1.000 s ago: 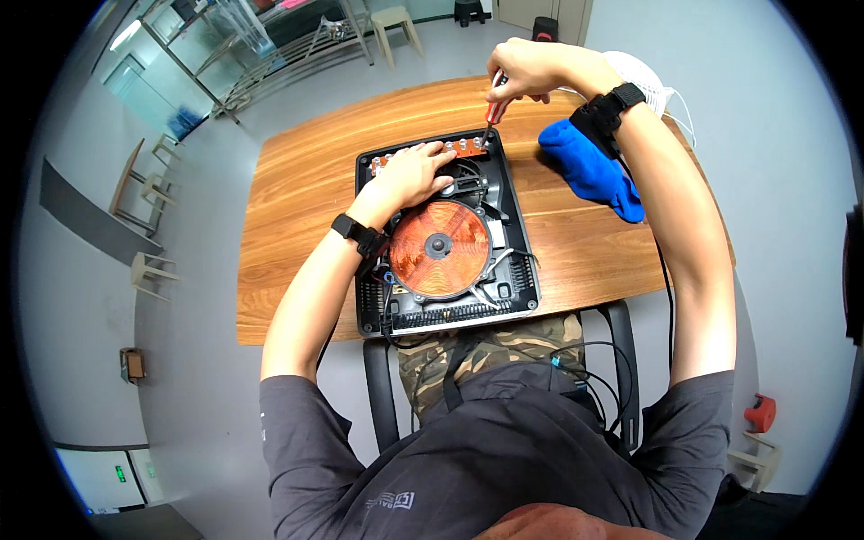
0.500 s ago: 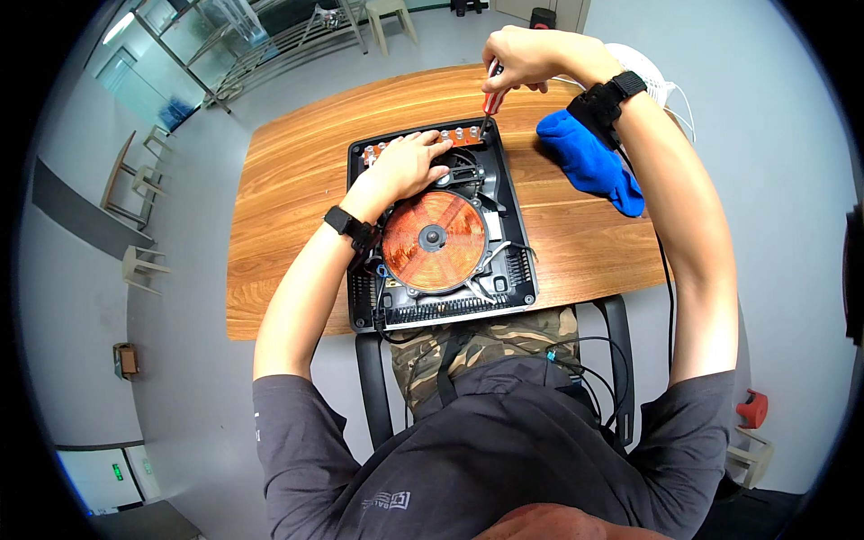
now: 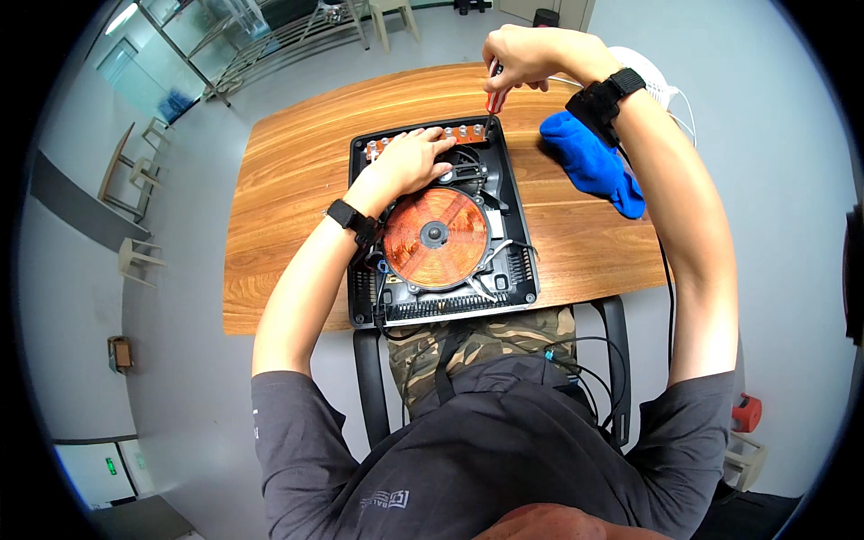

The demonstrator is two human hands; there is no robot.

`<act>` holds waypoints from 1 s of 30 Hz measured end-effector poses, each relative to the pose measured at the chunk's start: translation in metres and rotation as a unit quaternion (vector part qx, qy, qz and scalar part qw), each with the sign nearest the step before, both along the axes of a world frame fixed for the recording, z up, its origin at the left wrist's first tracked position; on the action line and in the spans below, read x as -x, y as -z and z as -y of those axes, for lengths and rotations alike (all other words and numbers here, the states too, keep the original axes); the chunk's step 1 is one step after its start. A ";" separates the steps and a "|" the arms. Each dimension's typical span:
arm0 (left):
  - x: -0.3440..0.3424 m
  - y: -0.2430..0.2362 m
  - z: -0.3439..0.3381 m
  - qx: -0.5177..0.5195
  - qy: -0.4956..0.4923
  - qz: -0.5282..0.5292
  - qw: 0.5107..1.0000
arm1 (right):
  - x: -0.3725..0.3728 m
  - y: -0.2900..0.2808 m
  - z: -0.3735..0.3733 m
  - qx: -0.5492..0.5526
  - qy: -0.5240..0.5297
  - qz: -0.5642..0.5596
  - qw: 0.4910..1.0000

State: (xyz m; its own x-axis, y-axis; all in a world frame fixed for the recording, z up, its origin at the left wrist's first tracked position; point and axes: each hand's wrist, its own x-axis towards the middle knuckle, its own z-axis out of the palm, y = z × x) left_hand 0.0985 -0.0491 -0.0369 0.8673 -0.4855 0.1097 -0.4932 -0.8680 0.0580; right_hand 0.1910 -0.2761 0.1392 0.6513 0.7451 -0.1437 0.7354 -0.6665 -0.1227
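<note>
Over to the wooden desk (image 3: 288,207) first, broad and brown. On it, at the near side, the uncovered cooker (image 3: 509,193), black-cased and squared off. Looks stiff and moderately heavy, likely to sit steady; best taken by the outer rim, both sides at once. Off to its right, a blue cloth (image 3: 594,166), soft and light by the look of it. Inside the case, the round copper coil (image 3: 432,256): firm, but probably easy to scratch, so better left ungripped.

Now the left hand (image 3: 407,162): palm down over the far end, thumb apart from the fingers, clamped on nothing. Beneath those fingers and out to the right, the slim orange circuit board (image 3: 466,135), probably light and brittle, best held by its edges. Up above, the right hand (image 3: 520,63), wrapped tight around the screwdriver (image 3: 496,99). Red and white, near upright, shaft down into the far right corner by the board's end. Hard, light, safest by the thick handle. Tip contact: too small to tell.

And the change? Against half a second ago, next to none: same grip, same corner. Against a full second ago, desk and cooker slightly higher and further left in view, probably from a head movement.
</note>
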 end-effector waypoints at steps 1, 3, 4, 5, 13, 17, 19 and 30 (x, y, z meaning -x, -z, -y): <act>0.000 0.000 0.000 0.000 0.001 0.003 1.000 | -0.001 0.001 -0.001 0.004 -0.001 0.001 1.000; 0.001 0.000 0.000 0.002 -0.002 0.004 1.000 | -0.001 0.001 -0.003 0.012 -0.003 0.002 1.000; 0.002 0.000 0.000 0.004 -0.004 0.004 1.000 | -0.001 0.001 -0.005 0.022 -0.002 0.007 1.000; 0.002 -0.001 0.000 0.002 -0.007 0.000 1.000 | 0.000 0.000 -0.008 0.032 -0.002 0.012 0.999; 0.000 0.002 0.000 -0.006 -0.004 0.004 1.000 | 0.018 -0.007 -0.025 0.072 0.085 0.024 0.993; -0.001 0.001 0.000 -0.007 -0.003 -0.001 1.000 | 0.019 -0.012 -0.026 0.056 0.073 -0.017 0.996; 0.001 0.000 0.002 -0.015 -0.003 0.007 1.000 | 0.012 -0.009 -0.024 0.043 0.038 -0.023 0.998; -0.004 0.006 0.001 -0.004 -0.009 -0.008 1.000 | 0.021 0.008 -0.044 0.027 0.075 0.083 0.993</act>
State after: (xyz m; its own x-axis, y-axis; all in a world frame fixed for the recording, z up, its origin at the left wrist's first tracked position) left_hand 0.1021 -0.0500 -0.0432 0.8778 -0.4700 0.0929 -0.4760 -0.8775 0.0585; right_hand 0.1702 -0.2326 0.1311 0.7727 0.6318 -0.0620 0.6342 -0.7726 0.0306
